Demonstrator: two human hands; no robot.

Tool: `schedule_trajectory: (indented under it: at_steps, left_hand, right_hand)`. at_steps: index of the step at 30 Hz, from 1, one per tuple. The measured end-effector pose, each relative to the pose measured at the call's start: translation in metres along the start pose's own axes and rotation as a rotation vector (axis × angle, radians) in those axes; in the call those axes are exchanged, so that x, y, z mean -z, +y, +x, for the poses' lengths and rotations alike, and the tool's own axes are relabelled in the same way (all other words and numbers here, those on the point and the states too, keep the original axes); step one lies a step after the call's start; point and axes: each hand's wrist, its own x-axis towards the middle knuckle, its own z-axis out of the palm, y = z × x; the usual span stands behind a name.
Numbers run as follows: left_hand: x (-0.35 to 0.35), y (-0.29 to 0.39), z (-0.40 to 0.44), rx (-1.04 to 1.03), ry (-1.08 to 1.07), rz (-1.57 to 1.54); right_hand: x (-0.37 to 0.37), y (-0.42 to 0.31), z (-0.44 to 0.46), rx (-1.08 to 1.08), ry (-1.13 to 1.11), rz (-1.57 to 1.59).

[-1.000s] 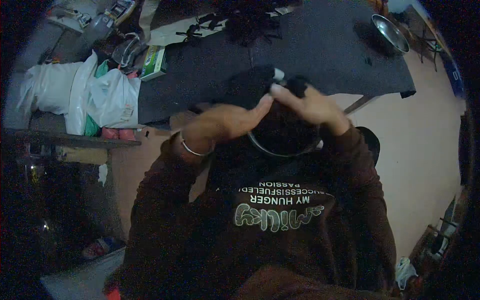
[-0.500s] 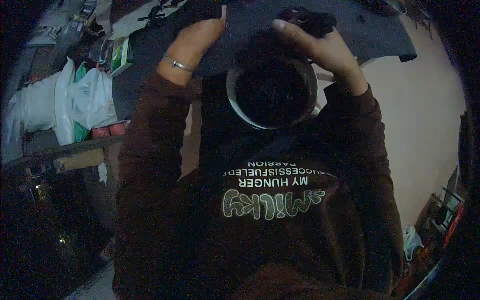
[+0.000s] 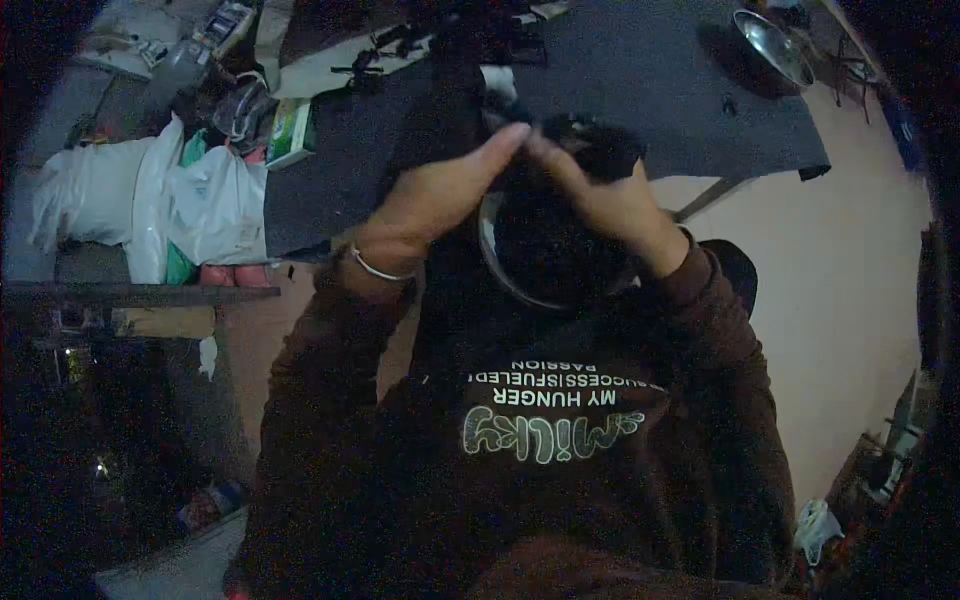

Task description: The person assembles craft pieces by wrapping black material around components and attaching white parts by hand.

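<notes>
Dark material, too dim to make out, bunches between my two hands above a round bowl-like container (image 3: pixel 515 285) with a pale rim, close to my chest. My left hand (image 3: pixel 440 200), with a bracelet at its wrist, reaches in from the left, its fingers wrapped round part of the dark material. Opposite it, my right hand (image 3: pixel 620 205) grips the same dark bundle (image 3: pixel 590 145). The thumbs nearly meet over the container. A small whitish piece (image 3: pixel 497 82) shows just beyond the hands.
A dark-covered table (image 3: pixel 640 70) lies ahead, with a metal lid or dish (image 3: pixel 773 48) at its far right. White plastic bags (image 3: pixel 215 205) and a green-and-white box (image 3: pixel 291 132) are at the left. A white bag (image 3: pixel 818 528) lies low at the right.
Half a second ago my hands were apart and higher up, with the container more exposed. Now they have come together over it, and the view has shifted.
</notes>
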Motion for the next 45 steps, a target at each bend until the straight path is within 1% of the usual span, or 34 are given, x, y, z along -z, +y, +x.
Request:
schedule_trajectory:
  at_steps: [1,2,3,4,5,6,7,8,9,11,12,13,14,16,17,18,19,21,22,23,25,26,28,31,34,35,37,38,39,40,41,42,43,45]
  left_hand:
    - [-0.005,-0.010,0.003,-0.240,0.050,-0.126]
    - [-0.008,-0.011,0.003,-0.475,0.097,-0.252]
    - [-0.009,-0.008,-0.002,-0.424,0.142,-0.153]
    - [-0.009,-0.008,-0.003,-0.427,0.146,-0.154]
    - [-0.011,-0.008,-0.003,-0.455,0.214,-0.010]
    - [-0.012,-0.010,-0.002,-0.470,0.247,0.062]
    - [-0.013,-0.012,-0.001,-0.483,0.282,0.134]
    - [-0.015,-0.018,0.000,-0.542,0.173,0.081]
    - [-0.014,-0.020,0.000,-0.571,0.116,0.055]
    - [-0.012,-0.019,-0.004,-0.603,-0.018,0.050]
    - [-0.010,-0.017,-0.007,-0.606,-0.095,0.072]
    - [-0.011,-0.021,-0.004,-0.602,-0.102,0.070]
    - [-0.014,-0.027,0.003,-0.490,-0.164,0.128]
    - [-0.019,-0.022,0.007,-0.264,-0.209,0.311]
    - [-0.016,-0.018,0.010,-0.238,-0.211,0.355]
    - [-0.013,-0.014,0.010,-0.263,-0.212,0.369]
    - [-0.010,-0.009,0.012,-0.348,-0.192,0.380]
    - [-0.008,-0.001,0.012,-0.542,-0.164,0.424]
    - [-0.008,0.003,0.010,-0.638,-0.147,0.456]
    - [-0.008,0.016,-0.002,-0.738,-0.131,0.497]
    - [-0.012,0.021,-0.006,-0.894,-0.083,0.587]
    - [-0.006,0.033,-0.013,-0.970,-0.050,0.622]
    - [-0.009,0.038,-0.019,-1.074,0.010,0.712]
    - [-0.014,0.043,-0.020,-1.169,0.109,0.837]
    - [-0.011,0.044,-0.023,-1.234,0.216,0.956]
    - [-0.010,0.042,-0.022,-1.245,0.256,1.009]
    - [-0.010,0.039,-0.020,-1.256,0.332,1.133]
    - [-0.010,0.037,-0.021,-1.259,0.348,1.155]
    - [-0.010,0.034,-0.020,-1.242,0.356,1.141]
    - [-0.010,0.029,-0.021,-1.247,0.349,1.053]
    - [-0.010,0.023,-0.022,-1.254,0.341,0.965]
    - [-0.011,0.017,-0.020,-1.261,0.308,0.774]
    - [-0.012,0.004,-0.017,-1.262,0.332,0.791]
    - [-0.011,-0.016,-0.011,-1.345,0.401,0.643]
  right_hand:
    - [-0.002,-0.005,-0.001,-0.126,-0.055,0.064]
    - [-0.003,-0.005,-0.003,-0.236,-0.102,0.199]
    - [-0.002,-0.007,-0.004,-0.228,-0.105,0.197]
    - [0.000,-0.011,-0.005,-0.156,-0.152,0.211]
    - [0.004,-0.011,-0.006,-0.086,-0.197,0.224]
    - [0.005,-0.009,-0.005,-0.082,-0.197,0.223]
    - [0.006,-0.005,-0.004,0.035,-0.187,0.077]
    - [0.007,-0.004,-0.004,0.151,-0.175,-0.069]
    - [0.009,-0.007,-0.003,0.147,-0.173,-0.070]
    - [0.019,-0.018,0.003,-0.127,-0.181,0.003]
    - [0.018,-0.017,0.003,-0.133,-0.180,0.003]
    - [0.017,-0.013,0.003,-0.061,-0.127,-0.038]
    - [0.017,-0.010,0.002,0.005,-0.076,-0.078]
    - [0.028,-0.022,0.008,-0.161,-0.075,-0.030]
    - [0.033,-0.023,0.011,-0.221,-0.121,0.006]
    - [0.040,-0.027,0.013,-0.213,-0.167,0.022]
    - [0.045,-0.030,0.014,-0.185,-0.211,0.032]
    - [0.039,-0.040,0.001,-0.314,-0.155,0.145]
    - [0.048,-0.049,0.010,-0.347,-0.186,0.196]
    - [0.057,-0.056,0.013,-0.376,-0.213,0.190]
    - [0.077,-0.063,0.015,-0.432,-0.269,0.177]
    - [0.087,-0.080,0.024,-0.399,-0.284,0.117]
    - [0.091,-0.083,0.021,-0.358,-0.289,0.071]
    - [0.090,-0.076,0.017,-0.454,-0.388,0.031]
    - [0.087,-0.074,0.018,-0.448,-0.356,0.119]
    - [0.077,-0.067,0.016,-0.439,-0.282,0.188]
    - [0.060,-0.053,0.008,-0.409,-0.208,0.257]
    - [0.053,-0.046,0.001,-0.455,-0.226,0.181]
    - [0.046,-0.037,-0.004,-0.498,-0.244,0.107]
    - [0.037,-0.029,-0.005,-0.420,-0.244,0.190]
    - [0.039,-0.030,0.000,-0.391,-0.244,0.188]
    - [0.044,-0.035,0.005,-0.491,-0.364,0.185]
    - [0.045,-0.039,0.007,-0.594,-0.485,0.180]
    - [0.028,-0.021,-0.007,-0.183,-0.235,0.112]
